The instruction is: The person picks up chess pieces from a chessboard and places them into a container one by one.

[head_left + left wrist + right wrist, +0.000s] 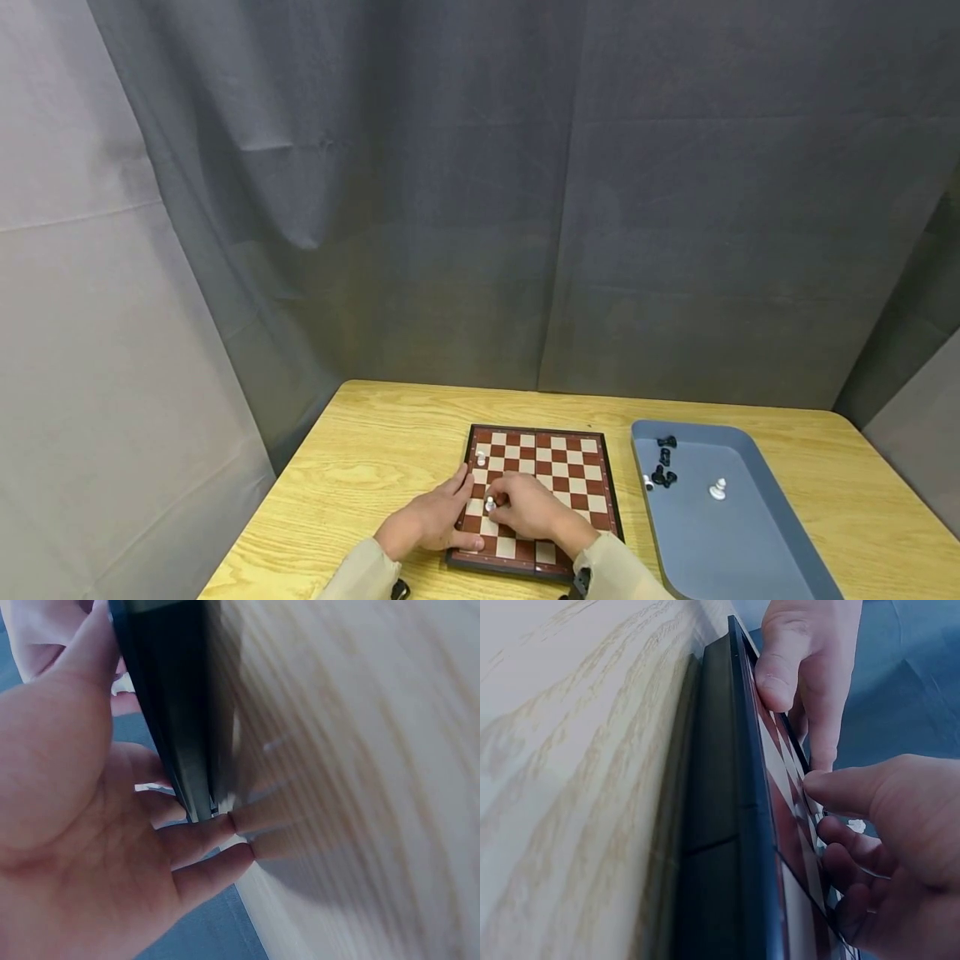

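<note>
A red-and-cream checkered chessboard (545,552) with a dark rim lies on the table. My left hand (435,512) rests along its left edge, thumb on the near left corner; in the left wrist view the fingers (214,877) extend past the board's dark side, fingertips at the wood. Over the left part of the board, my right hand (528,507) pinches a small white chess piece (491,503) between thumb and fingers, close over the squares. Another white chess piece (481,458) stands near the far left corner. In the right wrist view the fingers mostly hide the pinched piece.
Right of the board is a blue-grey tray (750,550). Several black chess pieces (665,457) lie at its left side, and a white chess piece (717,489) is near its middle. The wooden table (375,433) ends at grey curtains (465,250).
</note>
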Demonstrator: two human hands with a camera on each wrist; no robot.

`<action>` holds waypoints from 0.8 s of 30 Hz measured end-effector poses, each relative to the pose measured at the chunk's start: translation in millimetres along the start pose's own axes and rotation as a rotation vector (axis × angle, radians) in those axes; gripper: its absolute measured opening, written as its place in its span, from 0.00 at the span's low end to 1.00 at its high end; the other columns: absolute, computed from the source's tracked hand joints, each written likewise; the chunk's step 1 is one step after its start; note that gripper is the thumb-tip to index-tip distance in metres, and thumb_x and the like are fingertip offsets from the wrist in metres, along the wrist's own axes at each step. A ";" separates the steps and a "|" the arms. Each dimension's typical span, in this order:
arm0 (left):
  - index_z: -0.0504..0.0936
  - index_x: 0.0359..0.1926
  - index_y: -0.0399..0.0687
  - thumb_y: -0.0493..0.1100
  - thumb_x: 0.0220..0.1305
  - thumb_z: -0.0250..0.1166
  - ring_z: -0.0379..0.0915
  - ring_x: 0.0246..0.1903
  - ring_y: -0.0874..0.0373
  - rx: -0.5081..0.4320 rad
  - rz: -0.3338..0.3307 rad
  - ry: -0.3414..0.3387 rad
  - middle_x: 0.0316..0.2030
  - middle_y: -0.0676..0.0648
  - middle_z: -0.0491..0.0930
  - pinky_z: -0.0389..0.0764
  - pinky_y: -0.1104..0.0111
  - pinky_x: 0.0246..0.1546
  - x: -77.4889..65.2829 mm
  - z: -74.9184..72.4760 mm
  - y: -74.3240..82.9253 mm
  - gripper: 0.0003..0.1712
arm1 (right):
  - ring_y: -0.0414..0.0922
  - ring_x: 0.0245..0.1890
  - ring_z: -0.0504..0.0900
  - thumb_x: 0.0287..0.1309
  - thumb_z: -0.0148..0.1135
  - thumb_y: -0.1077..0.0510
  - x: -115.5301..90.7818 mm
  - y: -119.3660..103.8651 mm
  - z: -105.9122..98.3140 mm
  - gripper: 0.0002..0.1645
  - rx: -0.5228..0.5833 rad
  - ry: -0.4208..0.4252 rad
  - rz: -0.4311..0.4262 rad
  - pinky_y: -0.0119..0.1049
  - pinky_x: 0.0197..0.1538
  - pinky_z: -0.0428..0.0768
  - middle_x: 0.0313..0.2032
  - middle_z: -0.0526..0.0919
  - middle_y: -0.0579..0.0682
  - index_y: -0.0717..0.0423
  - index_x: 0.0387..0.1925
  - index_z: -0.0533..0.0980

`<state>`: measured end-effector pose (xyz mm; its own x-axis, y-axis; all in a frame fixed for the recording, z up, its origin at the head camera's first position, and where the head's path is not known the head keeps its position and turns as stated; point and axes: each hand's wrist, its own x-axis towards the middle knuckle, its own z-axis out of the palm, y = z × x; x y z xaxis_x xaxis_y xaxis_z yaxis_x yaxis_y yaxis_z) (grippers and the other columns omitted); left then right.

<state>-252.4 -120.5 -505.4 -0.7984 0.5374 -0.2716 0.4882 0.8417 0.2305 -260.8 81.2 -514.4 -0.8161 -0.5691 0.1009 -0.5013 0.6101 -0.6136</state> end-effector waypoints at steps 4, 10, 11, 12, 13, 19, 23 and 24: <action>0.47 0.74 0.42 0.73 0.53 0.56 0.52 0.68 0.48 0.004 0.000 0.004 0.73 0.41 0.40 0.67 0.61 0.59 -0.2 -0.3 0.5 0.60 | 0.33 0.25 0.69 0.59 0.64 0.55 -0.4 0.6 1.1 0.03 -0.004 0.011 0.001 0.30 0.29 0.71 0.27 0.74 0.36 0.50 0.32 0.81; 0.47 0.74 0.42 0.73 0.53 0.57 0.52 0.68 0.48 0.011 0.000 0.012 0.73 0.41 0.41 0.67 0.61 0.60 0.5 0.4 0.7 0.60 | 0.33 0.26 0.70 0.60 0.64 0.55 -1.9 -0.3 0.2 0.04 -0.004 0.017 -0.002 0.30 0.30 0.71 0.27 0.74 0.35 0.49 0.31 0.81; 0.47 0.74 0.42 0.73 0.53 0.57 0.52 0.68 0.48 0.011 -0.001 0.013 0.73 0.41 0.41 0.66 0.61 0.60 0.8 0.6 0.6 0.60 | 0.33 0.26 0.70 0.60 0.63 0.55 -2.4 -0.5 -0.4 0.04 0.001 0.016 -0.001 0.30 0.30 0.71 0.27 0.74 0.35 0.49 0.31 0.81; 0.47 0.74 0.42 0.73 0.52 0.56 0.52 0.68 0.48 0.010 -0.003 0.013 0.73 0.41 0.41 0.66 0.61 0.60 1.0 0.7 0.5 0.60 | 0.33 0.26 0.70 0.60 0.63 0.55 -3.0 -0.7 -0.8 0.04 0.004 0.018 -0.003 0.31 0.31 0.71 0.28 0.74 0.35 0.48 0.31 0.81; 0.47 0.74 0.42 0.73 0.52 0.56 0.52 0.68 0.47 0.010 -0.005 0.013 0.73 0.41 0.41 0.66 0.60 0.60 1.1 0.8 0.5 0.60 | 0.33 0.27 0.71 0.60 0.63 0.55 -3.7 -0.6 -1.4 0.04 0.006 0.019 -0.004 0.31 0.31 0.71 0.28 0.75 0.34 0.48 0.31 0.81; 0.47 0.74 0.43 0.74 0.52 0.56 0.52 0.68 0.48 0.012 -0.006 0.014 0.73 0.41 0.40 0.67 0.60 0.60 1.8 1.6 0.1 0.60 | 0.32 0.26 0.72 0.61 0.62 0.57 -7.1 0.2 -7.7 0.04 0.019 0.035 -0.023 0.30 0.30 0.72 0.27 0.75 0.33 0.46 0.30 0.81; 0.47 0.74 0.43 0.74 0.52 0.56 0.52 0.68 0.48 0.012 -0.008 0.014 0.73 0.41 0.40 0.67 0.60 0.59 1.7 2.0 -0.1 0.60 | 0.32 0.25 0.72 0.60 0.62 0.57 -9.5 -0.3 -10.9 0.04 0.032 0.044 -0.014 0.30 0.30 0.72 0.26 0.76 0.33 0.47 0.29 0.80; 0.47 0.74 0.43 0.74 0.52 0.57 0.52 0.68 0.48 0.012 -0.009 0.014 0.73 0.41 0.40 0.67 0.61 0.59 1.7 2.1 -0.1 0.60 | 0.32 0.26 0.73 0.60 0.63 0.57 -10.3 -0.7 -11.7 0.04 0.034 0.047 -0.009 0.31 0.31 0.73 0.26 0.76 0.33 0.47 0.29 0.80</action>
<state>-253.1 -119.6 -507.8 -0.8074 0.5292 -0.2609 0.4853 0.8471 0.2167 -255.4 93.1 -505.8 -0.8246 -0.5475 0.1422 -0.4989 0.5857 -0.6388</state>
